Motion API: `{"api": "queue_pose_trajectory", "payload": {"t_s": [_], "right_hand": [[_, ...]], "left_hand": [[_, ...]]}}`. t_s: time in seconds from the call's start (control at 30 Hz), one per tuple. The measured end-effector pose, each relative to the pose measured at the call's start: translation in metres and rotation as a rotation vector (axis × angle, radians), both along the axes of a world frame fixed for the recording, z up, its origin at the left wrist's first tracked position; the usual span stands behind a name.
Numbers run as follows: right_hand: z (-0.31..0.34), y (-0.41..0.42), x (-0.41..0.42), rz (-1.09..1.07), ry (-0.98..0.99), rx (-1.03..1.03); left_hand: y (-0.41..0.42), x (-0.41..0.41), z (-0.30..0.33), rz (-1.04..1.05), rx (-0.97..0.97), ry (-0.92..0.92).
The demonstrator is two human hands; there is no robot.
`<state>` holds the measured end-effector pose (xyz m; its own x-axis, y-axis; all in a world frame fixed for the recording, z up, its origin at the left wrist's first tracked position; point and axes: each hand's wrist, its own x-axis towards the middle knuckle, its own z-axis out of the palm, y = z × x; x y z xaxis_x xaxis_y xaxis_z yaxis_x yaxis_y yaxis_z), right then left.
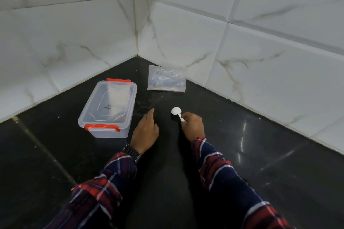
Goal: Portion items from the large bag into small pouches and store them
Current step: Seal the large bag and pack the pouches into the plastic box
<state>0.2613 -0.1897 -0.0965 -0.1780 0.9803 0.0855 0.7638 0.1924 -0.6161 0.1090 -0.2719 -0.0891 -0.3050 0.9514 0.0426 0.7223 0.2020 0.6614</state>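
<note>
Surface: we see a dark, glossy countertop (214,154) filling the lower half of the frame, meeting white marbled wall tiles (186,24) in a corner at upper centre.

Right hand (192,126): right of centre, we see it curled around the handle of a white plastic scoop (176,113), pinching it between thumb and fingers. The scoop's round bowl points toward the upper left, just above the countertop; we cannot tell whether it touches.

Left hand (146,132): at centre, released, fingers extended toward the upper part of the frame, holding nothing. We cannot tell whether the fingertips touch the surface. A dark wristwatch (131,152) sits on this wrist.

Sleeves: both arms wear a plaid shirt (223,182) in red, navy and white, entering from the bottom edge.

Large bag (166,78): clear plastic, lying flat above centre, near the corner, well apart from both hands. Its contents are too indistinct to identify.

Storage box (108,107): clear plastic, lid on, with orange latches at both short ends, left of centre, just beside the left hand but apart from it.
</note>
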Motion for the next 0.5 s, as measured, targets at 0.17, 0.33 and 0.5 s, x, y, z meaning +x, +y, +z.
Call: {"api": "queue_pose_trajectory", "payload": {"t_s": [0.17, 0.33, 0.5], "right_hand": [[0.020, 0.010, -0.061, 0.038, 0.094, -0.036], [0.024, 0.016, -0.115, 0.026, 0.151, -0.108], [0.003, 0.020, -0.141, -0.018, 0.051, -0.233]], "left_hand": [[-0.009, -0.005, -0.007, 0.156, 0.150, -0.012], [-0.022, -0.004, -0.015, 0.224, 0.254, 0.035], [-0.024, -0.005, -0.017, 0.154, 0.211, -0.066]]}}
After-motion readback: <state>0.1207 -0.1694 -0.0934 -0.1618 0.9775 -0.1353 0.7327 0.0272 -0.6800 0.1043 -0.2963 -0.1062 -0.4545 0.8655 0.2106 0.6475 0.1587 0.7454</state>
